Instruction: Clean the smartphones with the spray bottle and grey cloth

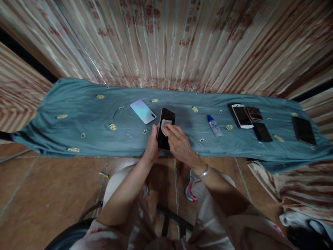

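My left hand [153,143] grips the left edge of a black phone [168,115] that is raised a little over the near edge of a blue-grey cloth [85,121]. My right hand [179,142] presses a small white wipe [164,125] against the phone's dark screen; a metal bangle sits on that wrist. To the left of the held phone, a phone with a pale iridescent back [143,111] lies face down on the cloth.
A small bottle with a blue cap [214,125] lies right of my hands. Several more phones [241,115] lie further right, one [303,130] near the cloth's right end. Striped curtains hang behind. A brown tiled floor and my shoes are below.
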Demonstrator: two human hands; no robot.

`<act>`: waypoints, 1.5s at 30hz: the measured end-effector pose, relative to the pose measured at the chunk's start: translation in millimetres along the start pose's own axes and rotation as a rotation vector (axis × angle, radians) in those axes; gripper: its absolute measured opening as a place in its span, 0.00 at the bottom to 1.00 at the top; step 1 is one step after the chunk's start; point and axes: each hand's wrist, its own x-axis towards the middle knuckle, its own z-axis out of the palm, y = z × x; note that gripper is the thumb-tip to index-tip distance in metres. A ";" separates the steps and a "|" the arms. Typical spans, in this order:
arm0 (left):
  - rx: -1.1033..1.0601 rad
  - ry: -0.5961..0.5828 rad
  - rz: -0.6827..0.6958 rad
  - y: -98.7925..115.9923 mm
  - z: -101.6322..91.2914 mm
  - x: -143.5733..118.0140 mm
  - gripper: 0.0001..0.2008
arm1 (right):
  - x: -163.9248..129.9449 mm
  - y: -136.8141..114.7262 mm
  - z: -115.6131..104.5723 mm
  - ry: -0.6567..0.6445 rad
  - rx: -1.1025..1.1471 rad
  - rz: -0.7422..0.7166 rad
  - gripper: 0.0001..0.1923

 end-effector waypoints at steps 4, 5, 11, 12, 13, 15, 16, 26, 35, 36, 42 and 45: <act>-0.001 0.094 -0.064 7.2 -6.3 -1.4 0.26 | -1.7 -13.9 4.8 -0.051 0.052 -0.056 0.25; -0.001 0.110 -0.085 10.0 -8.2 -1.9 0.27 | -2.9 -17.7 6.1 -0.065 0.060 -0.079 0.25; -0.008 0.157 -0.099 29.8 -20.2 -6.9 0.31 | -10.6 -35.5 13.3 -0.080 0.100 -0.219 0.22; -0.007 0.159 -0.103 32.4 -21.9 -7.9 0.32 | -11.7 -36.6 14.1 -0.075 0.103 -0.232 0.22; -0.008 0.162 -0.103 34.4 -23.3 -8.9 0.32 | -12.7 -37.0 14.5 -0.069 0.105 -0.239 0.22; -0.023 0.165 -0.093 36.9 -25.3 -10.4 0.32 | -14.6 -36.1 14.4 -0.060 0.106 -0.243 0.22; -0.032 0.162 -0.089 37.4 -25.7 -10.9 0.31 | -15.5 -35.0 13.9 -0.058 0.105 -0.241 0.23; -0.040 0.117 -0.102 31.3 -15.6 -16.0 0.31 | -18.0 -22.0 3.4 -0.054 0.000 -0.109 0.24; 0.020 0.096 -0.064 26.4 -9.9 -16.6 0.31 | -11.7 -27.7 4.6 -0.063 -0.028 -0.104 0.26; 0.022 0.099 -0.064 25.3 -9.9 -16.7 0.31 | -10.3 -28.4 5.1 -0.067 -0.015 -0.099 0.27; 0.008 0.147 0.023 17.8 -7.9 -20.0 0.26 | 3.2 -31.2 6.4 -0.022 0.026 -0.067 0.27; 0.019 0.169 0.066 19.8 -10.2 -21.3 0.25 | 9.9 -34.5 10.5 0.023 0.043 -0.092 0.26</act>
